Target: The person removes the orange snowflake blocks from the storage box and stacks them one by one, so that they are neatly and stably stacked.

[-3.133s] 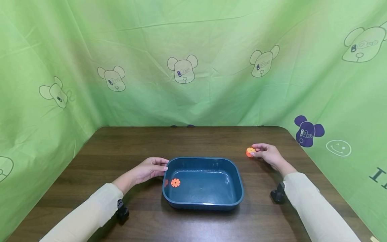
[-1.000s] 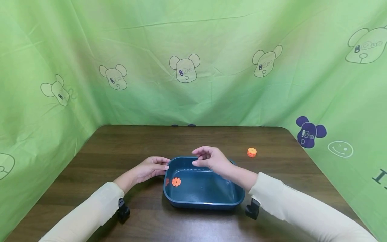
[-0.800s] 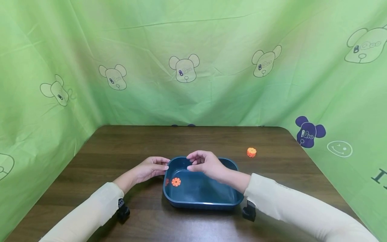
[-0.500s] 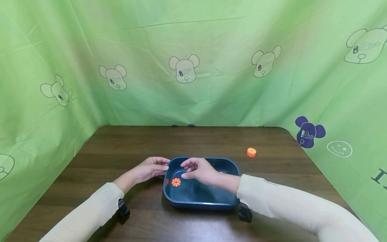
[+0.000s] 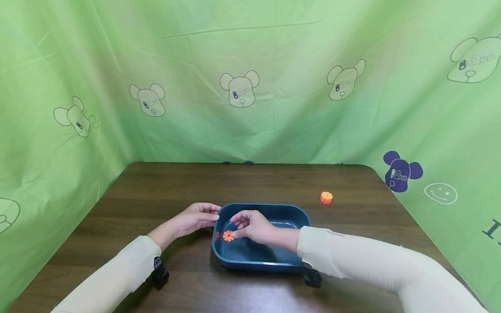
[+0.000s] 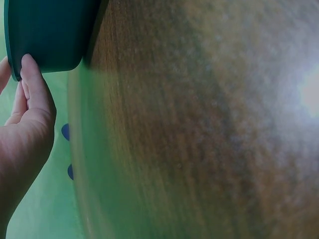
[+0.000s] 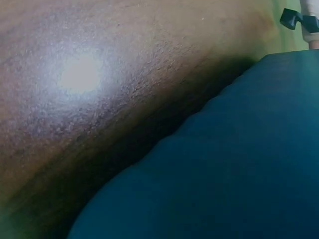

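A dark blue rectangular plastic tub [image 5: 270, 265] stands on the wooden table. My left hand [image 5: 197, 218] pinches its left rim, fingers and thumb on either side of the wall, as the left wrist view also shows this hand [image 6: 30, 119]. Flat on the tub's floor, near the left end, lies an orange notched disc [image 5: 228, 236]. My right hand [image 5: 254, 227] reaches down into the tub, thumb tip right at the disc's edge and index finger apart from the thumb. The right wrist view holds only the tub's outer side [image 7: 224, 164] in front; the right hand is hidden there.
A small stack of orange notched discs [image 5: 326, 198] stands on the table [image 5: 188, 178], right of the tub and farther back. A green printed cloth [image 5: 195, 130] hangs behind the table and along both sides. Black wrist cameras [image 5: 160, 273] hang under the sleeves.
My right hand has left the disc stack, moved left across the tub, then lowered into it towards the single disc. The left hand keeps its grip on the rim.
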A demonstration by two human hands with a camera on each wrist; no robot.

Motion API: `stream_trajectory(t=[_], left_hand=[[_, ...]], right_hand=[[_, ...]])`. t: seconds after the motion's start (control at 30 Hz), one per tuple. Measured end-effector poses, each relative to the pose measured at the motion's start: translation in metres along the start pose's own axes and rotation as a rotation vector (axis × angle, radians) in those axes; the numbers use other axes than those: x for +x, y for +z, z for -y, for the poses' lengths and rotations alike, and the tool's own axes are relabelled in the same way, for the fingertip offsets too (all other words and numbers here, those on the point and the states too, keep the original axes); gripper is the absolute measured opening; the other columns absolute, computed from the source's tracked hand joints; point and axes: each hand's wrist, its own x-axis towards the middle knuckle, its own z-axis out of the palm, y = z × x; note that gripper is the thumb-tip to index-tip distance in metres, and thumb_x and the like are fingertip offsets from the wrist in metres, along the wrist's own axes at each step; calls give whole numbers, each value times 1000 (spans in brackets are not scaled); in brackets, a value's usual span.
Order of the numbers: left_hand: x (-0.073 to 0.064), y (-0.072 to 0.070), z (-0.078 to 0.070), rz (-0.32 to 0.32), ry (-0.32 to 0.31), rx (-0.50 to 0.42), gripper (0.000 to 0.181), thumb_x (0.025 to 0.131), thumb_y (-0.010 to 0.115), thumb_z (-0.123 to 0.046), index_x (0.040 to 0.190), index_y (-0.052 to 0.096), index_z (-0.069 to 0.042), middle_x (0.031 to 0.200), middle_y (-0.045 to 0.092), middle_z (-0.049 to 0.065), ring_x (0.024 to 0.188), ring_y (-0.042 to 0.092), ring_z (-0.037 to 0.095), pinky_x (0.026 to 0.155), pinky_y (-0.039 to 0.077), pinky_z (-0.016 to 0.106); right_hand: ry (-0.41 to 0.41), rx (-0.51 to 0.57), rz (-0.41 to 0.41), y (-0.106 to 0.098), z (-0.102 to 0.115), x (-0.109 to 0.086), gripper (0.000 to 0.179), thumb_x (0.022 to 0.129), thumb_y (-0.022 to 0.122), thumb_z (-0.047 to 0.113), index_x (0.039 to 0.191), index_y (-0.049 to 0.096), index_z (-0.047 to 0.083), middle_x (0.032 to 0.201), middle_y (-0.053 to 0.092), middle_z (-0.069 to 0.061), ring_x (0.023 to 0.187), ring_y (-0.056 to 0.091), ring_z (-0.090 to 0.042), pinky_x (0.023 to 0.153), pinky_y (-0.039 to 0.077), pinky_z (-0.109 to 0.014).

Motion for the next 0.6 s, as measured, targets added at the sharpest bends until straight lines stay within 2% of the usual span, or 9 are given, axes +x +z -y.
stream_trajectory(t=[0.27, 0.6], left_hand=[[1, 0, 1, 7, -5, -11, 45, 95, 61, -5, 133, 46, 15, 112, 60, 17, 101, 64, 23, 94, 49, 36], [1, 2, 0, -2, -11, -24, 43, 94, 64, -6, 130, 51, 12, 109, 62, 14, 98, 65, 22, 92, 51, 36]], right_hand=[[-15, -35, 38, 4, -11, 6, 34, 80, 78, 2, 113, 66, -1, 99, 63, -9, 84, 58, -19, 78, 54, -29], [-35, -80, 81, 7, -10, 9, 38, 80, 77, 1, 117, 65, -1, 106, 63, -9, 86, 58, -19, 76, 53, -27]])
